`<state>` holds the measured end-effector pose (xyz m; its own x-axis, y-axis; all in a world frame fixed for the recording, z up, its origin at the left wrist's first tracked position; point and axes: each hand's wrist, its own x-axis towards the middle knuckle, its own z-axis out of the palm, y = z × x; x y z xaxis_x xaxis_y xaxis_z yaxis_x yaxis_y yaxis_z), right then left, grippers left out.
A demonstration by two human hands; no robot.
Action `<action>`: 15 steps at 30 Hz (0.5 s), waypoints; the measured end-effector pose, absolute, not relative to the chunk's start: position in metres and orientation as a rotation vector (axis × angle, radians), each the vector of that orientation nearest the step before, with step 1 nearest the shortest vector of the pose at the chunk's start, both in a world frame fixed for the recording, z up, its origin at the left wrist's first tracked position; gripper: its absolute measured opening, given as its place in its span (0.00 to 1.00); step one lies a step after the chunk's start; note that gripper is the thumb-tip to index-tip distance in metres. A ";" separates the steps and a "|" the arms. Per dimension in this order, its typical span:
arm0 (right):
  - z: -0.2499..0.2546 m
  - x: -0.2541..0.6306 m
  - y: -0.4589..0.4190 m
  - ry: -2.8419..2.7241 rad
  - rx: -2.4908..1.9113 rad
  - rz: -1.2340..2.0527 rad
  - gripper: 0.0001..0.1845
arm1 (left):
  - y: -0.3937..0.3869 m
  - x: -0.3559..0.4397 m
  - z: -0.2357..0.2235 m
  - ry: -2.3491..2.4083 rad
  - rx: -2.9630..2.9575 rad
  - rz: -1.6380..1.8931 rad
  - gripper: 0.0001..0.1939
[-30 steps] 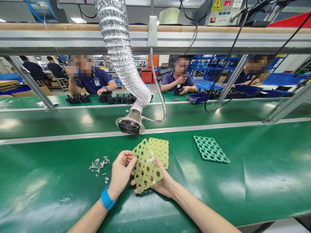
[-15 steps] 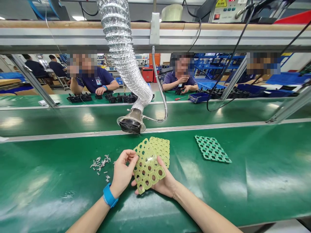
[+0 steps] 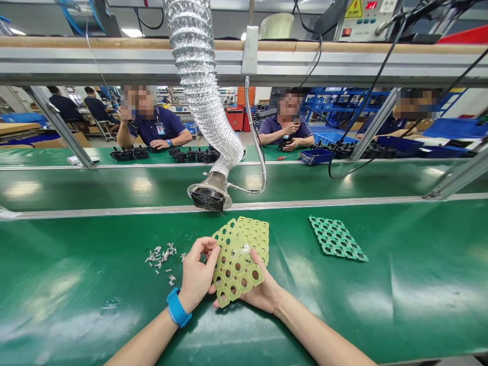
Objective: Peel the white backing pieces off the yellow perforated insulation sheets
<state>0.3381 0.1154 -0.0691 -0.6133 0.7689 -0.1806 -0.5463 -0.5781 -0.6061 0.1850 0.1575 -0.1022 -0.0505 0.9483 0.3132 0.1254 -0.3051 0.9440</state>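
Observation:
A yellow-green perforated panel (image 3: 237, 274), with rows of round holes, is held tilted above the green work surface. My right hand (image 3: 263, 290) supports it from below, thumb on its right edge and fingertips showing under the left edge. At the panel's left edge, my left hand (image 3: 200, 269) is closed with thumb and forefinger pinched on it; whether a small part sits between them I cannot make out. Behind lies a second yellow-green panel (image 3: 259, 236), partly covered by the held one. Small pale grey pieces (image 3: 162, 255) are scattered left of my left hand.
A green circuit-board panel (image 3: 337, 238) with round holes lies to the right. Above the bench hangs a fume-extraction fan (image 3: 209, 197) on a silver duct (image 3: 202, 91). Across the line, co-workers sit behind black parts (image 3: 196, 154) and a blue bin (image 3: 313, 156).
The whole view has shifted slightly. Both hands keep nearly the same hold on the panel. Across the line, one co-worker's raised hand and the black part have moved.

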 end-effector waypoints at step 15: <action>-0.068 0.338 0.114 -0.668 -0.575 2.193 0.40 | 0.157 0.184 -0.100 1.163 1.502 1.430 0.08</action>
<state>0.3378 0.1143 -0.0678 -0.6106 0.7692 -0.1883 -0.5338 -0.5754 -0.6197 0.1839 0.1574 -0.1000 -0.0351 0.9482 0.3157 0.1163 -0.3098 0.9436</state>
